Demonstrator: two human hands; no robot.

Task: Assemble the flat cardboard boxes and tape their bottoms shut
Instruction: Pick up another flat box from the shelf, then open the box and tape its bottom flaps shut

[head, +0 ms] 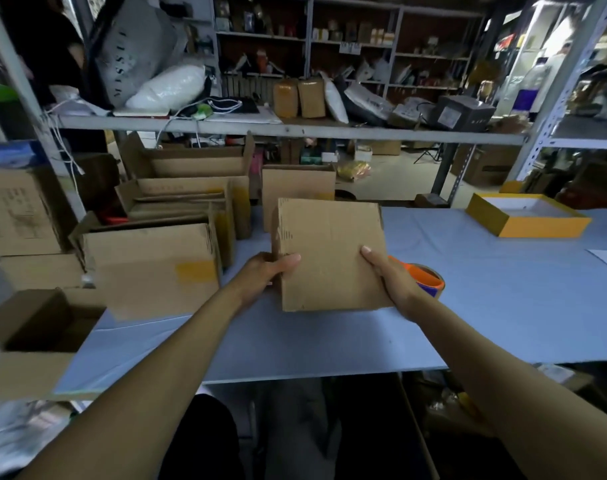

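Blue table [503,306], both hands gripping cardboard box [330,251], right hand [395,278] hiding much of, probably, tape roll [428,277].

The tape roll [425,277] at three o'clock of the held box [330,254] is half hidden behind the right hand [392,275]. The left hand [264,275] shows only its thumb; its fingers lie behind the box. At nine o'clock, an open carton [28,337] is blurred and cut by the edge.

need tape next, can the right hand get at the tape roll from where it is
Probably yes. The tape roll lies on the table just behind the right hand, nothing between them, but that hand must first let go of the cardboard box.
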